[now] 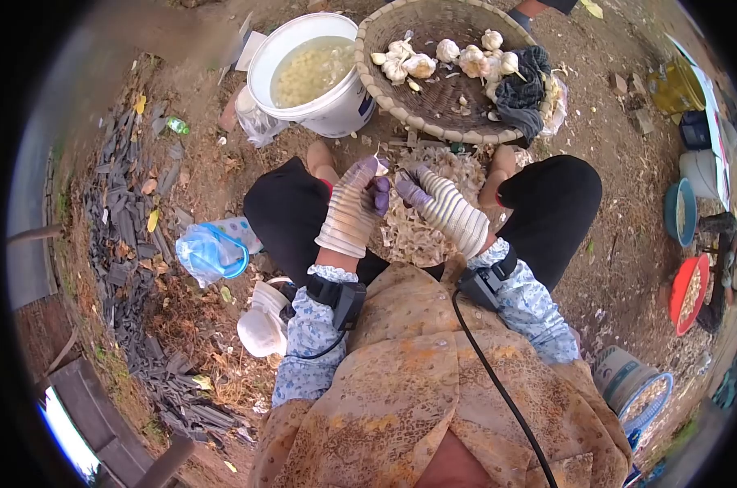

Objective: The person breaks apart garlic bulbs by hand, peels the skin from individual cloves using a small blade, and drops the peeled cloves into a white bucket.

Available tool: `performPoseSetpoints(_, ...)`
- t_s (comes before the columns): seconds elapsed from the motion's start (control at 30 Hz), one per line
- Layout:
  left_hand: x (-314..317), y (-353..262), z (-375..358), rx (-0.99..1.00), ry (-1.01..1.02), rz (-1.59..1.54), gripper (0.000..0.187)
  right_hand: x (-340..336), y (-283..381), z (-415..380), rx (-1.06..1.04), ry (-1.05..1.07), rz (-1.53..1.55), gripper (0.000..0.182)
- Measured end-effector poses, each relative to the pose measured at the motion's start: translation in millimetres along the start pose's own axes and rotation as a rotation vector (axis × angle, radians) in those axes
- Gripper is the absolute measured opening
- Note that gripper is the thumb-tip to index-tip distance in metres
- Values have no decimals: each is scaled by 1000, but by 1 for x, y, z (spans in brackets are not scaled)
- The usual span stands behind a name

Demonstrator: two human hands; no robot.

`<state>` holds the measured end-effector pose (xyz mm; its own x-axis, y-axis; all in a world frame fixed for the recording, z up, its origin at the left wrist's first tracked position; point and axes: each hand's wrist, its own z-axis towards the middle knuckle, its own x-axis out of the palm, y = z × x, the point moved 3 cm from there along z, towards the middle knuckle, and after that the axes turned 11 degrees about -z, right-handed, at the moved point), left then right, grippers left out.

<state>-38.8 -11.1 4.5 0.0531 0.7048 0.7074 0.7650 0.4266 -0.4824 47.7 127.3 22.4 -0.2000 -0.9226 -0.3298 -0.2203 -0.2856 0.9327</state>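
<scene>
My left hand [352,207], in a striped glove with purple fingertips, is closed on a pale garlic clove [380,167] that shows at its fingertips. My right hand [447,209], gloved alike, is just to the right with its fingers pinched together; whether anything is in them is hidden. A small gap separates the two hands. Beneath them lies a heap of papery garlic skins [417,232]. Ahead, a wicker basket [421,122] holds several garlic bulbs [474,61] and a dark cloth [521,91]. Left of it, a white bucket [336,118] contains peeled cloves [303,77] in cloudy liquid.
A light blue plastic bag [202,254] and a white container [261,329] lie at the left. Along the right are a red basin [684,294], a blue basin [676,213] and a bucket [616,370]. Dark debris [128,220] covers ground farther left.
</scene>
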Motion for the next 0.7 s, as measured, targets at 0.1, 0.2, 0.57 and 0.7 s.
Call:
performPoseSetpoints(0.1,5,1,-4,110,-17,247,22,3,8,1,-69,77,-116,31)
performPoseSetpoints(0.2,6,1,-4,167,-20,349,22,8,0,3,-155,24,-161,30)
performPoseSetpoints(0.57,-2,-3,-8,-12,59,234,19,1,-4,-4,-270,34,-258,24)
performPoseSetpoints(0.7,-1,0,-11,-190,182,57,21,-4,0,-7,-248,70,-112,24)
